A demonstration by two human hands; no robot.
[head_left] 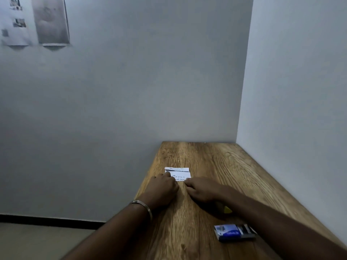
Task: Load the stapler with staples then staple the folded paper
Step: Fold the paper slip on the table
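A small folded white paper (179,173) with printed text lies on the wooden table (225,166). My left hand (161,188) presses its fingertips on the paper's near left corner. My right hand (201,190) touches the paper's near right edge with curled fingers. A blue staple box (234,233), partly slid open, lies near the table's front right, beside my right forearm. A small yellow object (227,209) peeks out from under my right forearm; most of it is hidden and I cannot tell what it is.
The table stands in a corner, with a grey wall behind and a white wall along its right side. Its left edge drops to the floor. Two printed sheets (35,21) hang on the far wall at upper left.
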